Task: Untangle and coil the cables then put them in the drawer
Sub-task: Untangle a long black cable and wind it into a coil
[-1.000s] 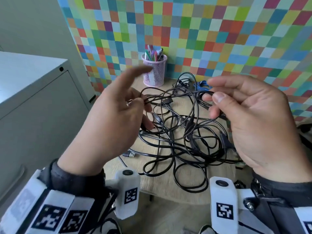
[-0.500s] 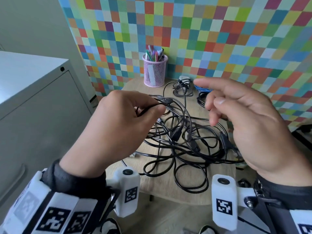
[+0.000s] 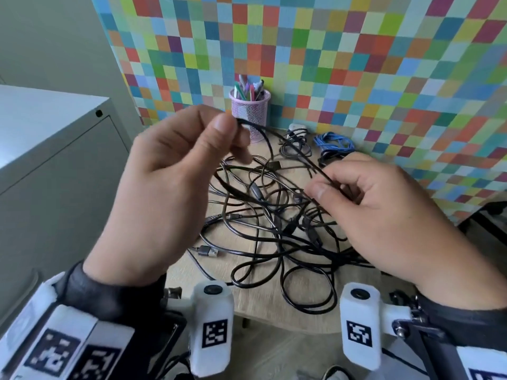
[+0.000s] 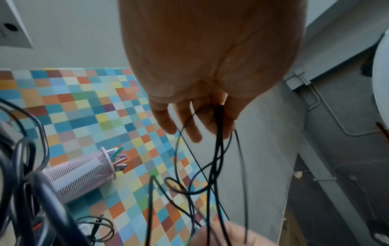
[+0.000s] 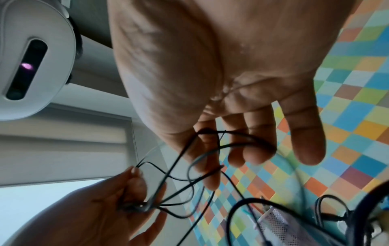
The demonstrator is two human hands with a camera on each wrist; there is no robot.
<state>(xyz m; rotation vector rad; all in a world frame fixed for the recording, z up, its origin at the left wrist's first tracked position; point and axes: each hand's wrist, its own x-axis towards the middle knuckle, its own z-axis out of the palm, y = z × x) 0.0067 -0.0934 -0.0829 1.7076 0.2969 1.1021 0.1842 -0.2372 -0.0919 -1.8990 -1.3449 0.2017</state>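
A tangle of black cables (image 3: 274, 231) lies on the small wooden table (image 3: 274, 316). My left hand (image 3: 233, 127) is raised above it and pinches one black cable (image 3: 290, 146) between thumb and fingers. That strand runs down to the right into my right hand (image 3: 323, 187), which pinches it just over the tangle. In the left wrist view the cable (image 4: 219, 126) hangs from my left fingers (image 4: 191, 129). In the right wrist view thin loops of cable (image 5: 231, 144) cross my right fingers (image 5: 254, 149).
A pink mesh pen cup (image 3: 249, 111) stands at the table's back edge. Beside it lie a dark coiled cable (image 3: 296, 146) and a blue coiled cable (image 3: 333, 141). A grey metal cabinet (image 3: 55, 165) stands to the left. A checkered wall is behind.
My left hand has lifted the pinched cable higher. My right hand, open half a second ago, has come down and pinched the same strand.
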